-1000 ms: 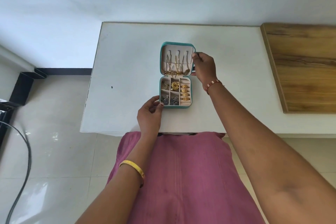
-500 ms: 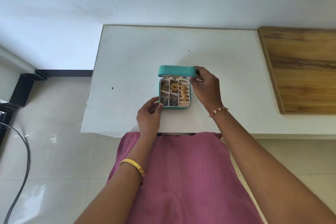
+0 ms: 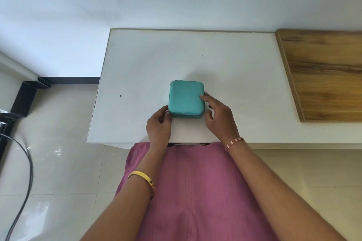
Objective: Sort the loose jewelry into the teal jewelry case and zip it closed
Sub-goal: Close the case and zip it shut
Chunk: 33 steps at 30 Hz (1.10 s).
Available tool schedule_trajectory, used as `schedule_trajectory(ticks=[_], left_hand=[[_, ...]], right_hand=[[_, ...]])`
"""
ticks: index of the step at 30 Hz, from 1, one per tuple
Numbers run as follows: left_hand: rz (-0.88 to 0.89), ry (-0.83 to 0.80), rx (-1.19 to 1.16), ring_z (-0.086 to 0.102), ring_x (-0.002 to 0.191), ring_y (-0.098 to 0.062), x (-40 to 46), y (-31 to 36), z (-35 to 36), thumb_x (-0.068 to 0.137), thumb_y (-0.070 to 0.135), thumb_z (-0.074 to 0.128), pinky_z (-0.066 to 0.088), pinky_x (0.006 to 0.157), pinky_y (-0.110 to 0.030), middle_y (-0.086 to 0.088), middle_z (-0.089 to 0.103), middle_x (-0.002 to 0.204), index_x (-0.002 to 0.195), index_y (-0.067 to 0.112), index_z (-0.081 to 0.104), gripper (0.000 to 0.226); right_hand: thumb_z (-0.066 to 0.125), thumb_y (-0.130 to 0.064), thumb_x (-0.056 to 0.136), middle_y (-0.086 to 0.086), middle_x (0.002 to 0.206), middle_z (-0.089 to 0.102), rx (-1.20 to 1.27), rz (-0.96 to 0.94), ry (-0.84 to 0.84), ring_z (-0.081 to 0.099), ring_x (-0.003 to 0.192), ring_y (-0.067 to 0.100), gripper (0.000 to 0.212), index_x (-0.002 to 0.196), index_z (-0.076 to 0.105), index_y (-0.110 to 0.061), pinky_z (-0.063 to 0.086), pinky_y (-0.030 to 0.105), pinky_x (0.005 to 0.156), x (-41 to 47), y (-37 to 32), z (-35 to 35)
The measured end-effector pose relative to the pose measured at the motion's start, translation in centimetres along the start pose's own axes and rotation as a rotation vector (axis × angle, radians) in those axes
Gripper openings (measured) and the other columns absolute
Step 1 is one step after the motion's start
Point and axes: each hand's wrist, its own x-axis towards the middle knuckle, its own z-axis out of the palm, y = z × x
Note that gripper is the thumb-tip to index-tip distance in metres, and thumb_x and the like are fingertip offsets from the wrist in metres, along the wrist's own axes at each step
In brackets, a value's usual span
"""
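Lid down on teal jewelry case (image 3: 186,98) near surface (image 3: 137,60) front edge, left hand (image 3: 159,126) pinching its front-left corner as brace, right hand (image 3: 220,116) fingers apart at right side, likely hunting zipper pull.

teal case (image 3: 185,97) lid down, both hands touching

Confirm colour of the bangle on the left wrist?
Gold, plain bangle; head view shows it.

pink garment (image 3: 195,191), gold bangle (image 3: 141,179), beaded bracelet (image 3: 234,142)
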Motion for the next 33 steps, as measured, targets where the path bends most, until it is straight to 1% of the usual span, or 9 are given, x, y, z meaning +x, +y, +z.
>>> schedule_trajectory(ticks=[5,8,11,15,20,25,27,30,33], left_hand=[[0.008,0.011,-0.046,0.063,0.083,-0.019,-0.2,0.1,0.1,0.094,0.015,0.048,0.05,0.092,-0.035,0.011,0.064,0.075,0.108,0.02,0.067,0.023],[0.002,0.01,-0.074,0.064,0.086,-0.017,-0.3,0.2,0.0,0.094,0.016,0.051,0.05,0.094,-0.034,0.004,0.068,0.085,0.113,0.013,0.066,0.025],[-0.025,-0.01,-0.092,0.066,0.096,-0.018,-0.2,0.1,-0.1,0.092,0.018,0.054,0.048,0.097,-0.033,-0.004,0.07,0.103,0.115,0.014,0.066,0.026],[-0.007,-0.033,-0.055,0.064,0.102,-0.019,-0.1,-0.1,-0.2,0.091,0.018,0.057,0.047,0.096,-0.028,-0.007,0.07,0.109,0.116,0.016,0.065,0.027],[-0.042,-0.038,-0.108,0.063,0.089,-0.011,0.2,-0.1,-0.4,0.089,0.013,0.059,0.048,0.089,-0.022,-0.003,0.07,0.103,0.113,0.013,0.067,0.025],[-0.135,-0.086,-0.178,0.061,0.073,-0.011,2.0,1.1,-0.8,0.092,0.0,0.049,0.055,0.069,-0.017,-0.006,0.065,0.087,0.11,0.001,0.063,0.023],[-0.105,-0.092,-0.135,0.06,0.076,-0.016,3.1,1.7,-0.6,0.092,-0.002,0.045,0.055,0.071,-0.022,-0.01,0.064,0.095,0.111,0.002,0.062,0.026],[0.008,-0.145,-0.019,0.061,0.088,-0.021,5.1,2.7,0.0,0.087,-0.01,0.04,0.054,0.087,-0.038,-0.01,0.066,0.102,0.114,0.005,0.062,0.038],[0.077,-0.202,0.109,0.06,0.102,-0.022,6.8,3.8,0.6,0.083,-0.016,0.036,0.048,0.097,-0.037,-0.011,0.063,0.119,0.12,0.005,0.06,0.049]], right_hand=[[0.051,0.0,0.085,0.011,0.129,0.058,0.162,0.1,0.043,0.057,0.117,0.021,0.036,0.12,0.059,-0.004,0.048,0.028,0.097,-0.3,-0.9,0.5],[0.062,-0.015,0.086,0.006,0.114,0.063,0.3,0.217,0.087,0.062,0.098,0.016,0.023,0.108,0.06,-0.006,0.049,0.007,0.074,0.2,-1.8,0.5],[0.068,-0.016,0.082,0.004,0.107,0.062,0.357,0.289,0.108,0.059,0.09,0.012,0.033,0.111,0.054,-0.007,0.045,0.0,0.063,0.5,-1.8,0.4],[0.069,-0.018,0.082,0.012,0.112,0.065,0.372,0.367,0.084,0.059,0.091,0.01,0.047,0.125,0.05,-0.012,0.045,0.0,0.065,0.5,-1.3,0.3],[0.068,-0.016,0.081,0.012,0.11,0.067,0.411,0.39,0.065,0.063,0.091,0.014,0.044,0.123,0.054,-0.013,0.049,0.008,0.071,0.8,-1.3,0.4],[0.07,-0.014,0.08,0.013,0.106,0.068,0.45,0.413,0.071,0.064,0.088,0.015,0.045,0.122,0.056,-0.01,0.05,0.013,0.074,1.1,-1.3,0.0],[0.07,-0.014,0.08,0.013,0.107,0.068,0.449,0.426,0.064,0.064,0.087,0.015,0.046,0.123,0.056,-0.01,0.05,0.014,0.074,1.2,-1.4,0.0],[0.071,-0.014,0.079,0.013,0.107,0.069,0.45,0.44,0.067,0.064,0.088,0.016,0.046,0.123,0.056,-0.01,0.049,0.014,0.074,1.1,-1.5,0.4],[0.071,-0.013,0.079,0.013,0.107,0.069,0.467,0.446,0.072,0.065,0.088,0.016,0.047,0.123,0.056,-0.009,0.051,0.016,0.076,1.1,-1.5,0.6]])
